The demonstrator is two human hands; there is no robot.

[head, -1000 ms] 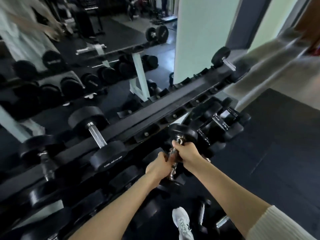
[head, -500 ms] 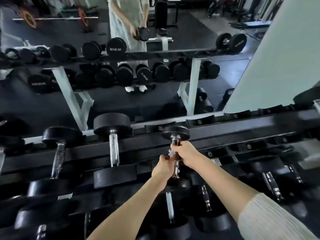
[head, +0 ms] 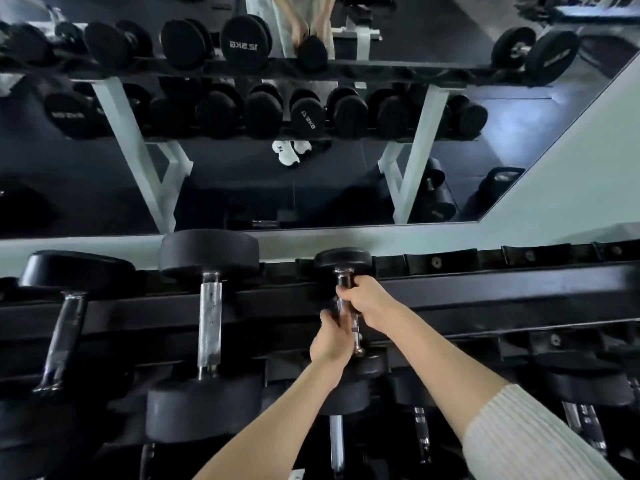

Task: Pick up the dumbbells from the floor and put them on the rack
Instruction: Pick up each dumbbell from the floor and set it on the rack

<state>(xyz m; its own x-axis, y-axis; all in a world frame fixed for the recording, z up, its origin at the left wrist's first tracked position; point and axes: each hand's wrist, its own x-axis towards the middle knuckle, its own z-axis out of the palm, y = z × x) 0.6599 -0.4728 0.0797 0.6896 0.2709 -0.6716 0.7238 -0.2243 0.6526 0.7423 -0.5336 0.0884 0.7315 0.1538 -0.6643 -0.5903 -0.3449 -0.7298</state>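
Note:
A small black dumbbell with a chrome handle lies across the top tier of the black rack, its far head at the back rail and its near head at the front rail. Both hands grip its handle: my right hand near the far head, my left hand closer to the near head. The handle is mostly hidden by my fingers.
Two larger dumbbells rest on the same tier to the left. Lower tiers hold more dumbbells. Right of my hands, the top tier's saddles hold nothing. A wall mirror behind reflects the rack and a person.
The view swung from the rack's right end to face it squarely. Both hands carried the small dumbbell up and forward, and it now sits on the top tier.

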